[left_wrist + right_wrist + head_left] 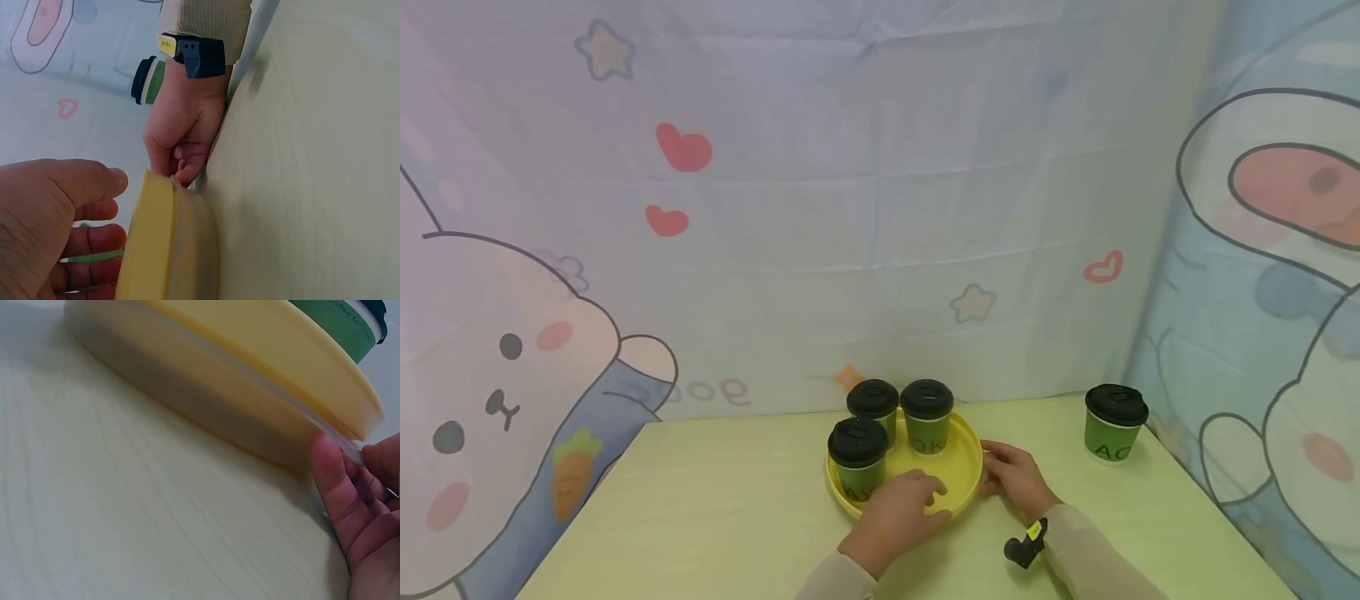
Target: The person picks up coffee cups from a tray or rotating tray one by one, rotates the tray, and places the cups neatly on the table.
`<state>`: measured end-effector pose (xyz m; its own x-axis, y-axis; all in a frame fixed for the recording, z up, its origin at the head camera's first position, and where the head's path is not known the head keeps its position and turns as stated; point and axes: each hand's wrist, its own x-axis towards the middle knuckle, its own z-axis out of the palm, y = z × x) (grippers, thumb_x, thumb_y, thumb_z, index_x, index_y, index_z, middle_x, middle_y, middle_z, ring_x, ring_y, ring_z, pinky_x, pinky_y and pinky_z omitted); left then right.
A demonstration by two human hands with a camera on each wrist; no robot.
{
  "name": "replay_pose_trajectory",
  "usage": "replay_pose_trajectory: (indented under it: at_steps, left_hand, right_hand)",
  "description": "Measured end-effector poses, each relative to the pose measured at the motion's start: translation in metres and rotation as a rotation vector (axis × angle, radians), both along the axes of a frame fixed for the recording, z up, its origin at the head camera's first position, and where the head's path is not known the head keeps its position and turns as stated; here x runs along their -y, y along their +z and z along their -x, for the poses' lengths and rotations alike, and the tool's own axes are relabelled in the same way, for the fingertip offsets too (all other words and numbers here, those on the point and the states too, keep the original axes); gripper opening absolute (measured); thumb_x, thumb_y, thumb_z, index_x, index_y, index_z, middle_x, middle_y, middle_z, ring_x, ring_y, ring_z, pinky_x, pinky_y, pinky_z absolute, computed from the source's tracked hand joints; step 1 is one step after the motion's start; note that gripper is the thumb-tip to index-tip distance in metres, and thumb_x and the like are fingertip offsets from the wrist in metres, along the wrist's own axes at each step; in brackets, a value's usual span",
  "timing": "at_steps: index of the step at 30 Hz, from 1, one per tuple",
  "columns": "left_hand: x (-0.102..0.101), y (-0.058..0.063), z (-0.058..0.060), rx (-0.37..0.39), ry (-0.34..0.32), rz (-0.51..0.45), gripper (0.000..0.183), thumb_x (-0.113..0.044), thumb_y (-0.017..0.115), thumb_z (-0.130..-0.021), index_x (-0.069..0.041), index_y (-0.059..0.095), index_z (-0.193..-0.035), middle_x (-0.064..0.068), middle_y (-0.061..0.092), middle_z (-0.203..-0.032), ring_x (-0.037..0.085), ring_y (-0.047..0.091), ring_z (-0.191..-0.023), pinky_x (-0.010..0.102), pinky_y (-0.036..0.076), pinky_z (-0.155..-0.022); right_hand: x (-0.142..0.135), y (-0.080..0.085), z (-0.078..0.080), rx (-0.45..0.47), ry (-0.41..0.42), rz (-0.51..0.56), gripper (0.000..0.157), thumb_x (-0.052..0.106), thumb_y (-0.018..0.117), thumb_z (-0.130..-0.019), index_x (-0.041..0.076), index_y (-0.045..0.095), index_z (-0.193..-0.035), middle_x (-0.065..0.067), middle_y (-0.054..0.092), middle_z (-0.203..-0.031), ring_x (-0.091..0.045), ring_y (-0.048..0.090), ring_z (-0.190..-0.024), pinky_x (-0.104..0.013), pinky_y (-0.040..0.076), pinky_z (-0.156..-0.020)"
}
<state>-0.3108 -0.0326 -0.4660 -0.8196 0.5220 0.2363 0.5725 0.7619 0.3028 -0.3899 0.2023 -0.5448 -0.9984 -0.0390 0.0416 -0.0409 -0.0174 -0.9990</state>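
Observation:
A round yellow tray [964,467] carries three lidded green paper coffee cups: one at the front left [861,477], one behind it [872,398], one at the back right [927,433]. My right hand [1017,477] is at the tray's right edge. In the right wrist view, its thumb [382,459] and a fingertip pinch the pale lip under the tray's rim. Over the tray's front hovers my left hand [904,512], just right of the front cup. Its fingers are loosely bent and hold nothing, with the thumb apart from them in the left wrist view.
Another green coffee cup [1111,432] with a black lid stands on the pale wooden table [715,500], towards the back right. A printed cloth [880,208] hangs behind the table and along its sides. A black band [1028,546] is on my right wrist.

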Motion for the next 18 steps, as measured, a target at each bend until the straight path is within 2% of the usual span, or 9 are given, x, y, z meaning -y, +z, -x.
replay_pose_trajectory:
  at_steps: [7,13,18]
  left_hand:
    - [-0.019,-0.007,0.006,0.043,0.048,0.012,0.023,-0.029,0.075,-0.088,-0.015,0.076,-0.107,-0.005,0.064,-0.087,0.006,0.059,-0.075,0.025,0.05,-0.068]
    - [-0.025,-0.016,0.008,0.002,0.024,0.025,0.018,-0.022,0.075,-0.087,-0.014,0.079,-0.103,-0.007,0.059,-0.08,0.004,0.051,-0.068,0.022,0.047,-0.065]
    - [-0.027,-0.02,0.009,0.005,0.025,0.024,0.014,-0.021,0.074,-0.09,-0.014,0.079,-0.101,-0.009,0.055,-0.076,0.004,0.045,-0.065,0.022,0.044,-0.062]
  right_hand:
    - [0.001,-0.001,0.0,-0.001,0.003,0.024,0.04,0.01,0.061,-0.101,-0.006,0.057,-0.137,-0.01,0.069,-0.103,-0.018,0.064,-0.075,-0.028,0.058,-0.066]
    - [0.001,0.0,0.0,0.004,0.0,0.02,0.039,0.009,0.06,-0.101,-0.006,0.058,-0.137,-0.011,0.068,-0.102,-0.018,0.064,-0.073,-0.028,0.058,-0.065]
    - [0.001,0.0,-0.001,0.008,-0.015,0.008,0.037,0.007,0.058,-0.101,-0.005,0.059,-0.136,-0.011,0.068,-0.103,-0.018,0.063,-0.073,-0.028,0.058,-0.064]
